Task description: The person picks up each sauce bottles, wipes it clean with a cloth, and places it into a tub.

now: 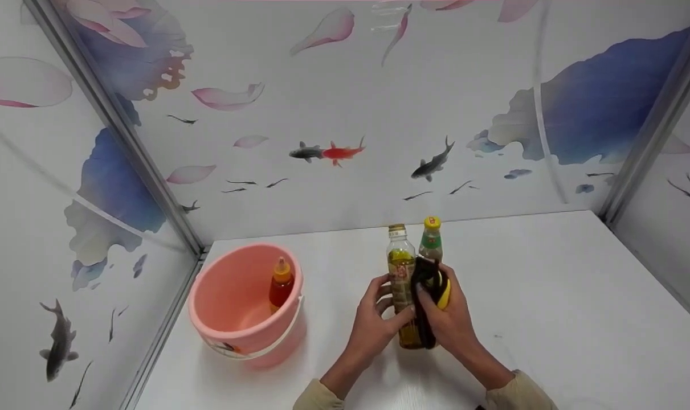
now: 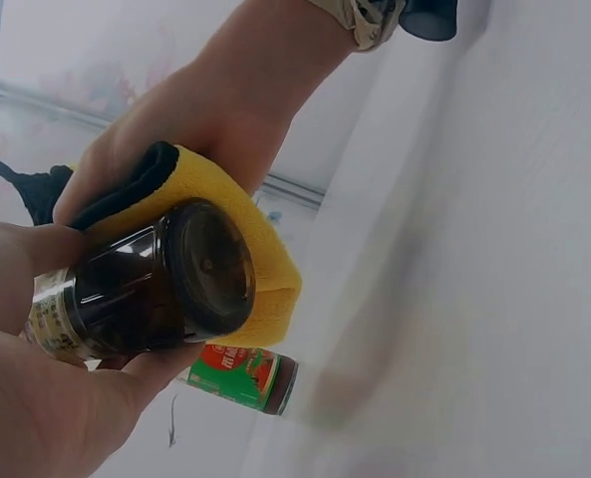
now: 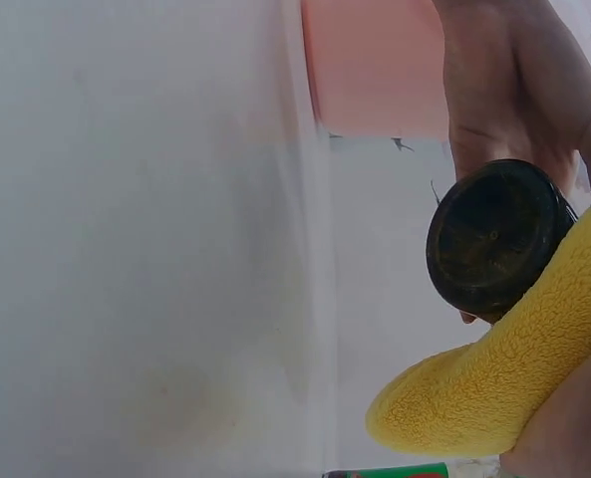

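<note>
Fingers of the left hand (image 1: 373, 322) curl round an oil bottle (image 1: 401, 279); the right hand (image 1: 453, 319) pinches a yellow-and-black cloth (image 3: 514, 363) against its side.

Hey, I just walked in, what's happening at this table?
A person's left hand grips a clear, gold-capped bottle of yellowish oil, raised off the white table. Their right hand holds a fluffy yellow-and-black cloth against its side. Just beyond is an upright glass bottle with a yellow cap and green label. To the left, a pink plastic bucket holds a reddish-brown bottle with an orange-yellow top.
</note>
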Tool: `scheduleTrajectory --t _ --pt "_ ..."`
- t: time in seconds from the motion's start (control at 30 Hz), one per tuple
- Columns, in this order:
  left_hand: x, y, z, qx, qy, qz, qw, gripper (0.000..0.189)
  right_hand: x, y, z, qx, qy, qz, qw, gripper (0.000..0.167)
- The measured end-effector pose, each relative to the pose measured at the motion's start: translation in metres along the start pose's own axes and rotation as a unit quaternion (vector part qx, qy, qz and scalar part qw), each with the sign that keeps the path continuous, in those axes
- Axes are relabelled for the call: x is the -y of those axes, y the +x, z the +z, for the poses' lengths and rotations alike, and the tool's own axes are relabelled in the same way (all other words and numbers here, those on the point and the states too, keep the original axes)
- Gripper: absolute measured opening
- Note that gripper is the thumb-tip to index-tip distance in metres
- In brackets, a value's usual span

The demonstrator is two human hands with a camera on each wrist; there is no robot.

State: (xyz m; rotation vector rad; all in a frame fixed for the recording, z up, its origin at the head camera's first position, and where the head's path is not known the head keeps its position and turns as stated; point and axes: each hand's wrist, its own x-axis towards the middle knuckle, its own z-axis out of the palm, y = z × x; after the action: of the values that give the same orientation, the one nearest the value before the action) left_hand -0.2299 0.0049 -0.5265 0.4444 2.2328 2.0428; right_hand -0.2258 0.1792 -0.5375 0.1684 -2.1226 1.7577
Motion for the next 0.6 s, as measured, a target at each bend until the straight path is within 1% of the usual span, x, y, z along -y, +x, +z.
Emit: scheduleTrajectory --t 0.1,0.37,0.47,0.6 --pt "0.002 0.000 0.003 0.009 0.000 0.000 1.0000 0.072 0.002 0.003 -0.005 -0.004 0.010 -0.007 0.9999 0.054" --pt "0.004 0.000 0.006 0.040 -0.016 -0.011 0.9990 0.068 0.004 0.009 -0.013 -0.011 0.039 -0.032 0.9987 0.053" --pt "0.005 0.000 0.006 0.042 -0.016 -0.008 0.9990 0.068 0.003 0.010 -0.013 -0.012 0.039 -0.035 0.9986 0.052" --pt "0.004 0.000 0.005 0.031 -0.017 -0.007 0.9993 0.072 0.003 0.008 -0.012 -0.008 0.028 -0.032 0.9991 0.052"
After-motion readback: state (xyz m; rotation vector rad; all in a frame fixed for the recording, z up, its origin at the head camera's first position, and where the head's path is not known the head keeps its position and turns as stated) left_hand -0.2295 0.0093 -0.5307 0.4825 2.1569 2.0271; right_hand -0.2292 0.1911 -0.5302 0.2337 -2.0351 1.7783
